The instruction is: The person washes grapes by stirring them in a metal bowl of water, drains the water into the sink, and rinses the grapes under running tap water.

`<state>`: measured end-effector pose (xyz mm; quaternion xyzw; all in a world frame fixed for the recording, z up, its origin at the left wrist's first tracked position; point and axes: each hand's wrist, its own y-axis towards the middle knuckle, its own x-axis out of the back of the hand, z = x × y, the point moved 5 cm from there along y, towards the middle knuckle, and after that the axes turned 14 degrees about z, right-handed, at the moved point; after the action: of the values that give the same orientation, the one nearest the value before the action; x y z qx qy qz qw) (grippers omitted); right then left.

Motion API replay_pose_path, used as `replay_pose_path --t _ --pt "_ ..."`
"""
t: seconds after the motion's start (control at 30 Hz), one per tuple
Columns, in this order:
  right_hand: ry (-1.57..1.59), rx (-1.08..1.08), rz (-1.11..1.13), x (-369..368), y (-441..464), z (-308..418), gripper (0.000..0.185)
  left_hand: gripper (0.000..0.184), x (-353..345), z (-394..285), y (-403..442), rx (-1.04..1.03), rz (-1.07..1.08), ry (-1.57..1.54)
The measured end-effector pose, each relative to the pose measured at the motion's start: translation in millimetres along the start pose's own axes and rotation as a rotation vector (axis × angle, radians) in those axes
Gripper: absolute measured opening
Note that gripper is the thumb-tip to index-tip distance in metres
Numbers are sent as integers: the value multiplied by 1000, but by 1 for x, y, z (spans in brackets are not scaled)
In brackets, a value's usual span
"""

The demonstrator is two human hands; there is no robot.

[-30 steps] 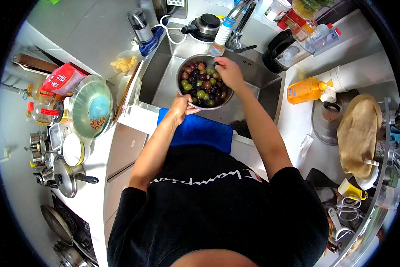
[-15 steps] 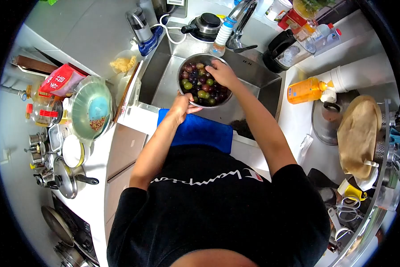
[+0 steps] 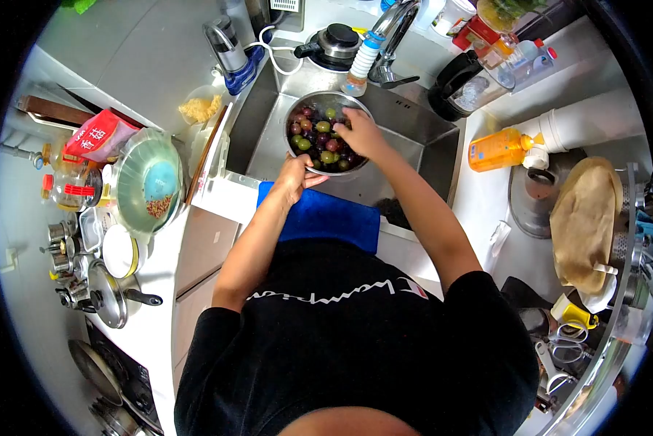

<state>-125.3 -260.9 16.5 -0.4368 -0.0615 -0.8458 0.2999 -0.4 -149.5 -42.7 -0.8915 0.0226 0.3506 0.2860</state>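
Observation:
A round metal bowl [image 3: 291,120] full of green, red and dark purple grapes [image 3: 319,142] is held over the sink [image 3: 257,138]. My left hand [image 3: 295,178] grips the bowl's near-left rim, its fingers under the side. Inside the bowl, on the right, my right hand [image 3: 361,134] has its fingers curled around grapes; its fingertips are partly hidden among the fruit. A faucet [image 3: 393,47] with a blue-and-white hose nozzle [image 3: 363,62] stands just behind the bowl. The blue cloth [image 3: 326,218] hangs over the sink's front edge, below my left hand.
On the left counter stand a green translucent basin [image 3: 134,174], a red packet [image 3: 101,136] and a lidded pan [image 3: 108,294]. To the right are an orange soap bottle [image 3: 497,149], a glass jug with black handle [image 3: 461,83] and a large pot lid [image 3: 533,196].
The bowl has shifted slightly left and down with my left hand on it. The grapes lie in a different arrangement, and my right hand has moved a little lower in the bowl.

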Motion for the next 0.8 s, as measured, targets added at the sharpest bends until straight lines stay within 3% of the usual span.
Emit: replay_pose_path --t 0.1,0.2,0.27,0.3,0.33,0.37,0.43,0.5,0.63,0.7,0.8 --pt "25 -216 97 -7 25 -3 51 50 -7 -2 2 1 -3 29" --pt "-65 -164 116 -9 21 26 51 52 -6 -5 -1 11 6 70" --pt "-179 27 94 -22 9 39 54 54 -6 -6 -4 18 21 92" --pt "-265 133 40 -29 0 43 55 41 -6 -8 -6 -7 -2 127" --pt "-300 110 242 -23 -11 55 56 33 -6 -10 -7 -33 -22 162" --pt "-269 263 230 -20 -21 57 48 33 -5 -10 -7 -33 -22 161" --pt "-96 338 262 -12 -18 43 38 35 -2 -10 -8 -37 -31 185" --pt "4 259 9 4 -10 23 33 36 -6 -11 -9 -32 -34 171" --pt "-36 25 35 10 25 8 38 35 -20 -15 -15 -4 -32 180" --pt "-89 -90 218 0 41 16 41 34 -24 -15 -15 7 -34 193" --pt "-86 42 367 -8 25 41 47 34 -23 -18 -13 -20 -45 173"
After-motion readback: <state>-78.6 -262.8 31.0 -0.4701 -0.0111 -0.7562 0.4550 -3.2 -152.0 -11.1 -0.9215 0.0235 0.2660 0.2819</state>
